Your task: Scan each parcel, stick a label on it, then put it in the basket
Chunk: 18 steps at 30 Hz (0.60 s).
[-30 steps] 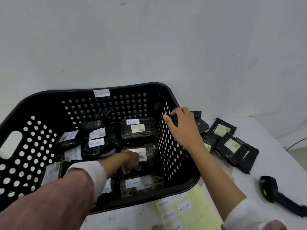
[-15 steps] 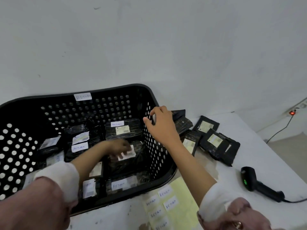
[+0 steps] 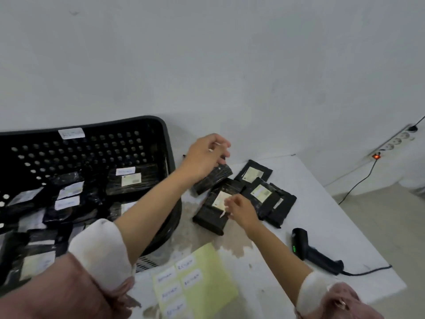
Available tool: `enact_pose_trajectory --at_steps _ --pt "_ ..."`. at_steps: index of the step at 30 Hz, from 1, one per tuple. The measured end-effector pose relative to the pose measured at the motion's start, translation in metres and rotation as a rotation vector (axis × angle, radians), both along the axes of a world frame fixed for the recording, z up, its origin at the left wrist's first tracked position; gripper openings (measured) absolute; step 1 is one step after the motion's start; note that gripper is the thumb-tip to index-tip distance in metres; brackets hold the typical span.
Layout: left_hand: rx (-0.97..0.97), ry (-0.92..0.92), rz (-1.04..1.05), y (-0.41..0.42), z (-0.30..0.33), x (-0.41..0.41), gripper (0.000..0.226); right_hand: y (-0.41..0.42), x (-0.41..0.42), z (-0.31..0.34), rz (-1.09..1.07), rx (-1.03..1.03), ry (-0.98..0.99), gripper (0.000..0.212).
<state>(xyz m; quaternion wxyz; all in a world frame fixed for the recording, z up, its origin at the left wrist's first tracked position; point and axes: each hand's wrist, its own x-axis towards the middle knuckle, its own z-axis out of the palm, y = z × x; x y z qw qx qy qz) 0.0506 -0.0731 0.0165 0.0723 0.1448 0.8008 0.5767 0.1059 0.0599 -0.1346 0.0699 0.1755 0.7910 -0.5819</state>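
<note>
The left hand [image 3: 204, 157] holds a black parcel [image 3: 212, 179] just beside the basket [image 3: 165, 134]. The right hand [image 3: 241, 210], fingers bent, touches another parcel [image 3: 213, 212] under it. This looks like picking the next one. Next comes the scanner [image 3: 315, 252], near the right arm.

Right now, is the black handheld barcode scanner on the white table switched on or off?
On. The black handheld barcode scanner lies on the white table and shows a green light.

Your view is evenly, softly lit, with faint shadows; motion blur smears both grips, and wide-angle distortion bends the edges.
</note>
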Motion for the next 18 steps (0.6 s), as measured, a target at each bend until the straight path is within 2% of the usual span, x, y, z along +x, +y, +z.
enact_pose_trajectory --at_steps 4,10,16,18 --pt "-0.141 -0.121 -0.050 0.049 -0.048 0.000 0.013 0.093 0.016 -0.039 -0.097 0.021 -0.145 0.016" --pt "-0.309 -0.307 -0.064 0.095 -0.125 -0.002 0.015 0.179 -0.003 -0.060 -0.142 0.063 -0.180 0.010" --pt "-0.380 -0.350 0.023 0.132 -0.173 -0.020 0.018 0.213 -0.060 -0.068 0.004 0.181 -0.191 0.011" --pt "-0.362 -0.364 0.090 0.147 -0.183 -0.028 0.017 0.217 -0.085 -0.074 0.066 0.324 -0.156 0.015"
